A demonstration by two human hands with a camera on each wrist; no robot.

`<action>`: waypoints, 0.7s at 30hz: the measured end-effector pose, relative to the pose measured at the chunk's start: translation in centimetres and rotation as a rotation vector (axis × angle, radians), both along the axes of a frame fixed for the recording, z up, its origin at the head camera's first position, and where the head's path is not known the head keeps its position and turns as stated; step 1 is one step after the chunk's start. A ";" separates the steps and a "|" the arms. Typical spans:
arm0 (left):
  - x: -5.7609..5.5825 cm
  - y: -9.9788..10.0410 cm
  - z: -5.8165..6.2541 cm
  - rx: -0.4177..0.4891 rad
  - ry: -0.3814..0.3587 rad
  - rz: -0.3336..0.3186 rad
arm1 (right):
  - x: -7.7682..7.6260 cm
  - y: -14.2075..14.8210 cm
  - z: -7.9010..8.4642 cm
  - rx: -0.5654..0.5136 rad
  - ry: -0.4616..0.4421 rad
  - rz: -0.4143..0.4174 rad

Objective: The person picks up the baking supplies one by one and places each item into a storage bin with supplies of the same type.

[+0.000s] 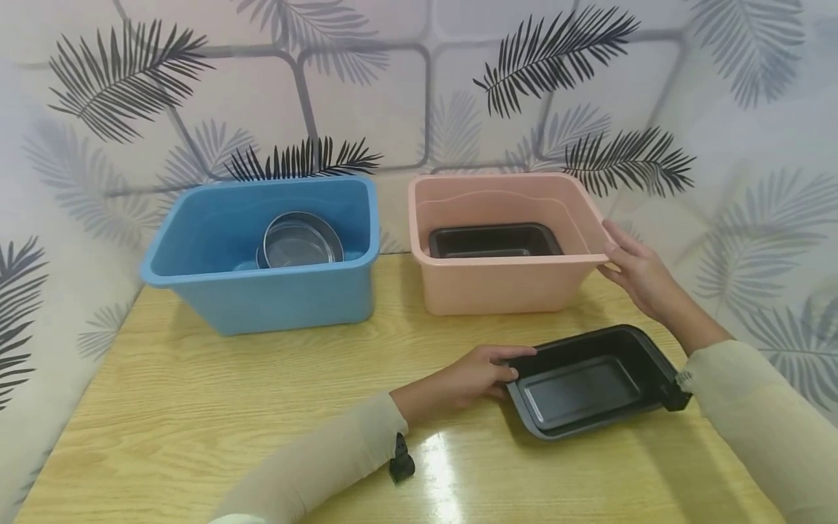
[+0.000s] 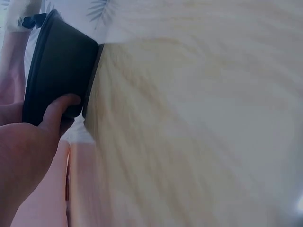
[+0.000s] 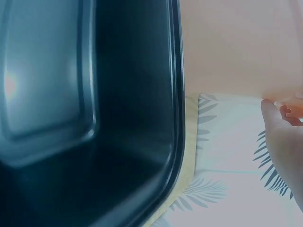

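Note:
A dark rectangular loaf pan (image 1: 583,393) is at the right front of the table, its inside facing up. My left hand (image 1: 481,375) grips the pan's left end; in the left wrist view the thumb lies against the outer wall of the loaf pan (image 2: 66,66). My right hand (image 1: 631,266) holds the right rim of the pink tub (image 1: 511,287), beyond the pan. In the right wrist view the loaf pan (image 3: 132,118) fills the left half, and my right hand (image 3: 286,142) shows at the right edge against the tub. Another dark loaf pan (image 1: 494,240) lies inside the pink tub.
A blue tub (image 1: 281,302) stands left of the pink one, with round metal pans (image 1: 297,244) in it. Both tubs sit at the back of the wood-grain table (image 1: 196,415), before a leaf-patterned backdrop (image 1: 366,109).

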State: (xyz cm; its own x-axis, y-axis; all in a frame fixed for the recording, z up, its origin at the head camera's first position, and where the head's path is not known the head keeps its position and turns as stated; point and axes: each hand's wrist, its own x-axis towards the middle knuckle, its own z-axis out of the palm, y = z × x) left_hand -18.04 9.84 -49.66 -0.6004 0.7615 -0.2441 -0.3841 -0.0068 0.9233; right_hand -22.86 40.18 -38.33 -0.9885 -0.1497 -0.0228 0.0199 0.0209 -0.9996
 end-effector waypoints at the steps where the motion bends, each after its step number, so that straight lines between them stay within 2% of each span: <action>1: -0.1 -0.4 0.0 -0.006 0.003 -0.010 | 0.0 0.0 0.0 0.007 -0.001 -0.001; 9: -0.7 -4.1 1.4 -0.020 0.068 -0.072 | -0.3 -0.1 0.0 0.001 0.002 0.007; 16: -1.5 -7.0 3.0 -0.108 0.217 -0.091 | -0.3 -0.2 0.2 -0.024 0.008 0.018; 21: -1.5 -8.5 3.9 -0.152 0.269 -0.120 | 0.0 -0.3 0.2 0.013 0.013 0.020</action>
State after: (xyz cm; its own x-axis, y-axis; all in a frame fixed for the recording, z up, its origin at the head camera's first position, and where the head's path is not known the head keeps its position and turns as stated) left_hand -19.53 1.37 -45.79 -0.5667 0.7980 -0.2052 -0.1157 0.1695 0.9787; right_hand -22.87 39.91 -38.15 -0.9854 -0.1695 -0.0124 0.0066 0.0346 -0.9994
